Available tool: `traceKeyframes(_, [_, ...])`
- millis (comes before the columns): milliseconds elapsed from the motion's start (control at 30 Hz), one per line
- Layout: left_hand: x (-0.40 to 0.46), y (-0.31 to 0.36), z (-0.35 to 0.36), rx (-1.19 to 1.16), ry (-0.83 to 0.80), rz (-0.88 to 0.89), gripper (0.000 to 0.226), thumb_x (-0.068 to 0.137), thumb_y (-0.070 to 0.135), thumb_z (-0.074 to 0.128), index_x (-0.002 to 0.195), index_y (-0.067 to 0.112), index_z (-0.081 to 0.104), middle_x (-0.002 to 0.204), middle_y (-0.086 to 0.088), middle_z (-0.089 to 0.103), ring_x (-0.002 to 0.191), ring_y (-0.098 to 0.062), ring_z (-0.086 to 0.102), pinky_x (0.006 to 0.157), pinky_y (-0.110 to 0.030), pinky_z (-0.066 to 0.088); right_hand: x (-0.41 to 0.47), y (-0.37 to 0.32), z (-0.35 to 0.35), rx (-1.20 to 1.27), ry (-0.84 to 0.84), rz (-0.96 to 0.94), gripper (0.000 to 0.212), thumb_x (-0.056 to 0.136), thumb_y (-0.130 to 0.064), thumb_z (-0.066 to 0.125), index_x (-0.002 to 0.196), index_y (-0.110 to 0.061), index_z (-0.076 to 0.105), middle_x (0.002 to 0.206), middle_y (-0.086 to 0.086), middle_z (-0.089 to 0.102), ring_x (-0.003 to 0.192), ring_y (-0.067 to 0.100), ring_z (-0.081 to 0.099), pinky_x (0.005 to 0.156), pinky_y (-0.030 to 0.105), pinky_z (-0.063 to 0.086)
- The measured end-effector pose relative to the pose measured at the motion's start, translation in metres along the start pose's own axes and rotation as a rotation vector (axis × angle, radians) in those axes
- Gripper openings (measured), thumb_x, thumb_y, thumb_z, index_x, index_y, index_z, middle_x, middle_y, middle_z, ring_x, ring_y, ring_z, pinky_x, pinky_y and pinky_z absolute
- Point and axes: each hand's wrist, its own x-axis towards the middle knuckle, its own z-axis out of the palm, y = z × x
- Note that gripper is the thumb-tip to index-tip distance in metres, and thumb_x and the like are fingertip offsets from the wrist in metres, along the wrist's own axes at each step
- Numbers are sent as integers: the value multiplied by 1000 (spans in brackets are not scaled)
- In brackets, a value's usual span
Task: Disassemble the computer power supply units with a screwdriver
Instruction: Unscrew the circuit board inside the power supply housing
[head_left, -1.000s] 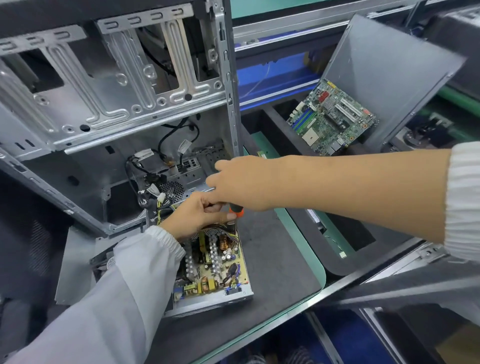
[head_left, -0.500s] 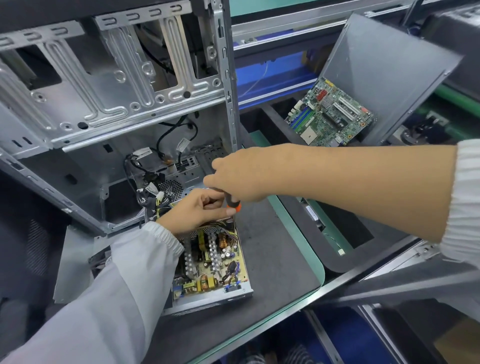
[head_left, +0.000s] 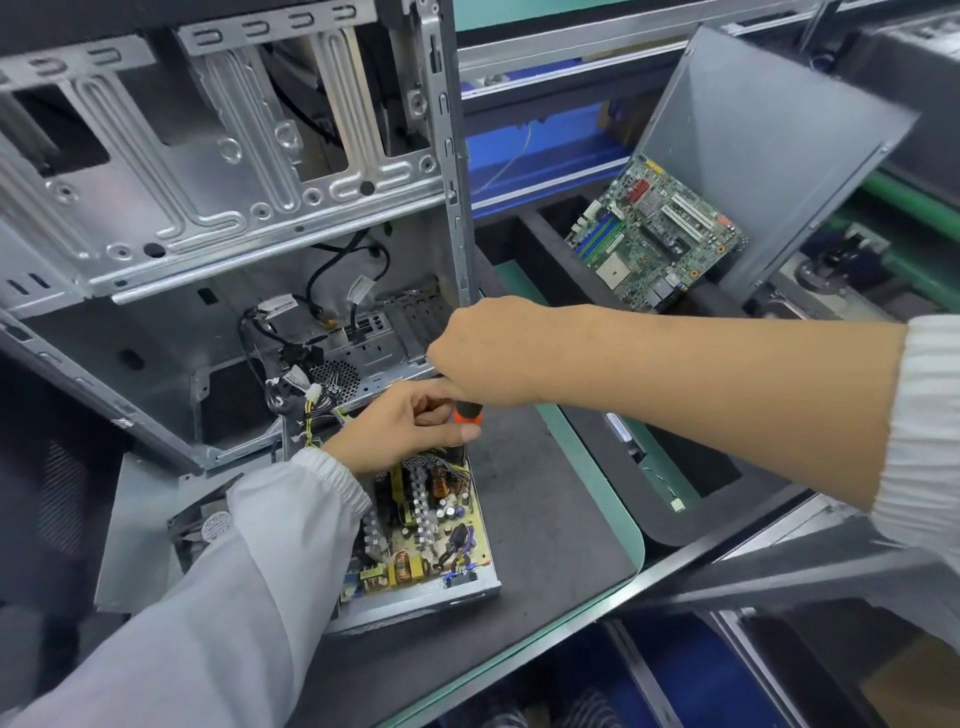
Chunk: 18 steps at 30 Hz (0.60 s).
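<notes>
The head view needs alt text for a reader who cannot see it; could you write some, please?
The right hand grips an orange-handled screwdriver above an opened power supply unit, while the left hand steadies it. An empty computer case stands behind.

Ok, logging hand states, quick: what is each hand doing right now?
Left hand: fingers curled at the screwdriver; actual hold cannot be told.
Right hand: grips the screwdriver.

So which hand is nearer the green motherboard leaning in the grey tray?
Right. The right hand grips the orange-handled screwdriver left of and below the green motherboard; the left hand sits lower and farther left, over the opened power supply.
</notes>
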Motion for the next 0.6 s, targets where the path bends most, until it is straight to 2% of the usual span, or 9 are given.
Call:
traceKeyframes(33, [-1,0,1,-24,-8,-25,13,87,18,74,83,15,62,60,12,25,58,-11,25,69,-25,36,-1,2,-1,-3,-31,-31,23,100,-23,46,120,-13,51,117,10,55,81,26,49,61,33,38])
traceKeyframes(67, [-1,1,1,-53,8,-49,19,83,23,77,72,13,65,65,3,33,65,-16,30,76,-32,40,-1,3,-3,4,-61,-60,25,98,-22,50,122,-15,49,120,8,51,84,25,49,57,32,36])
traceKeyframes(100, [0,0,0,-92,32,-73,35,76,29,82,75,0,62,76,-4,39,75,-22,34,82,-38,40,-2,3,-4,15,-78,-87,28,96,-19,53,123,-18,48,122,7,47,86,23,45,53,30,33])
traceKeyframes(167, [1,1,0,-118,94,-84,55,64,34,90,82,-5,57,89,-15,39,87,-29,34,84,-42,38,-3,0,-6,46,-62,-136,32,91,-14,56,122,-20,49,123,5,41,89,20,36,54,31,33])
traceKeyframes(267, [-1,5,3,-38,142,-90,52,58,34,86,88,8,52,88,-12,44,87,-23,39,81,-36,36,-1,-7,-8,69,-44,-169,40,89,-17,60,126,-21,47,121,4,41,94,22,41,69,34,41])
traceKeyframes(400, [-2,10,3,19,55,-33,24,73,22,85,80,21,62,75,-10,56,74,-22,50,71,-32,41,-2,-14,-11,83,13,23,33,94,-33,55,121,-14,52,101,5,46,93,28,60,52,30,34])
traceKeyframes(500, [-3,7,-1,-68,25,-96,46,68,26,84,97,16,50,91,-10,42,88,-25,37,85,-37,31,0,-19,-8,-25,40,18,28,98,-15,43,121,-9,56,117,10,57,103,32,61,62,35,38])
traceKeyframes(533, [-3,5,-2,-91,17,-96,49,68,25,82,100,11,48,89,-12,37,87,-27,33,83,-36,30,0,-19,-8,-36,31,-6,28,97,-13,42,122,-9,55,120,11,57,104,32,61,63,35,39])
traceKeyframes(600, [-3,2,-3,-107,18,-92,43,71,21,79,87,-7,52,73,-18,34,79,-29,32,75,-30,36,-1,-14,-10,-29,-18,-56,31,97,-16,46,128,-12,49,126,9,51,109,30,56,66,35,39])
